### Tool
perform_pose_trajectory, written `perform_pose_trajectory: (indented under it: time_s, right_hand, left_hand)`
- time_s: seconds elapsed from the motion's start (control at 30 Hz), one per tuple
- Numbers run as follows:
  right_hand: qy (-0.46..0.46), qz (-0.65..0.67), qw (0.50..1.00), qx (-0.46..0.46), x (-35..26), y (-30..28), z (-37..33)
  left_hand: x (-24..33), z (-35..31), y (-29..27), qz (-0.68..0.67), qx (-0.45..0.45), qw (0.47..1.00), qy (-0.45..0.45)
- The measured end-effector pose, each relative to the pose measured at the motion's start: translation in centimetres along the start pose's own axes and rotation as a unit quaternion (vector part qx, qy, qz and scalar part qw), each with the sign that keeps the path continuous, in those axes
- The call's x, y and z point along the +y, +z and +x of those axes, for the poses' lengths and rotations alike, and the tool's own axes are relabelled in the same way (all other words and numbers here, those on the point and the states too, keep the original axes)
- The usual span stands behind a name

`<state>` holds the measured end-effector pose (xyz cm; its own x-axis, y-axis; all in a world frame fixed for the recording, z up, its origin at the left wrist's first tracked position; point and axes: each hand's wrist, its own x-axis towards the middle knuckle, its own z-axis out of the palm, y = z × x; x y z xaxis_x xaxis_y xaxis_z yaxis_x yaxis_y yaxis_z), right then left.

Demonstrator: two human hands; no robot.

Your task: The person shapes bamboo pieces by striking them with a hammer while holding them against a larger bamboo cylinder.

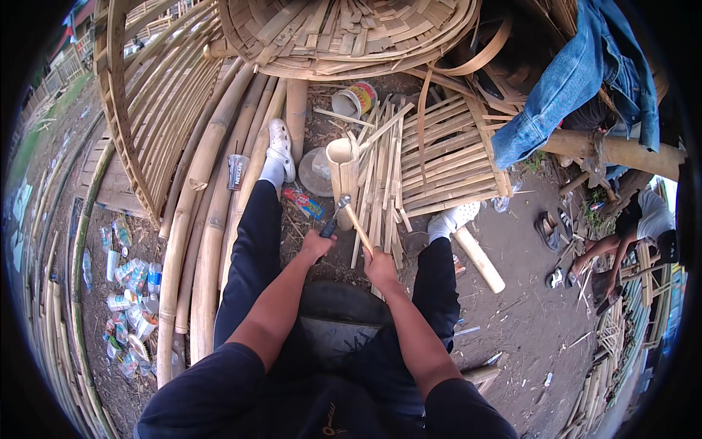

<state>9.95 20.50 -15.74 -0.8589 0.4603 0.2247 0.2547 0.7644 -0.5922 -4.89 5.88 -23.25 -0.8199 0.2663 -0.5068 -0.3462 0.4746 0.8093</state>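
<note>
The bamboo tube (342, 175) stands up on the ground between the person's two feet, just past the knees. A pile of thin bamboo strips (380, 183) lies right beside it, so lots of splitting looks done, but this tube looks whole and not yet split. The left hand (317, 244) is closed around a dark handle, and its blade (341, 202) rests against the tube. The right hand (380, 267) grips a wooden stick (358, 228), tilted up toward the blade. Both arms reach forward, elbows bent
</note>
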Motion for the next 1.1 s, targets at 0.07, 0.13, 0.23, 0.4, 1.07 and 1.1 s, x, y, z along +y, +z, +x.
perform_pose_trajectory:
  time_s: [0.07, 0.13, 0.23, 0.4, 1.07, 1.1]
  right_hand:
    - [0.067, -0.050, 0.994, -0.067, 1.3, 0.6, -0.8]
    - [0.083, -0.036, 0.995, -0.052, 2.9, 0.1, -1.4]
    - [0.109, -0.002, 0.992, -0.067, 2.7, -1.1, -1.8]
    - [0.153, 0.003, 0.985, -0.075, 2.5, -2.8, -1.4]
    - [0.237, 0.154, 0.957, 0.068, 3.4, -3.9, 1.0]
    - [0.233, 0.157, 0.957, 0.075, 3.5, -4.0, 1.0]
  left_hand:
    - [-1.2, 0.5, 0.2, -0.004, 0.009, 1.000, -0.013]
    - [-1.3, -0.1, 0.9, -0.076, -0.019, 0.997, 0.003]
    - [-1.4, 0.9, 0.6, -0.073, 0.057, 0.994, 0.061]
    - [1.9, 0.8, -0.9, -0.044, 0.055, 0.993, 0.094]
    - [3.5, -1.2, -8.7, 0.226, 0.062, 0.960, 0.152]
    - [3.5, -1.2, -8.8, 0.274, 0.047, 0.946, 0.168]
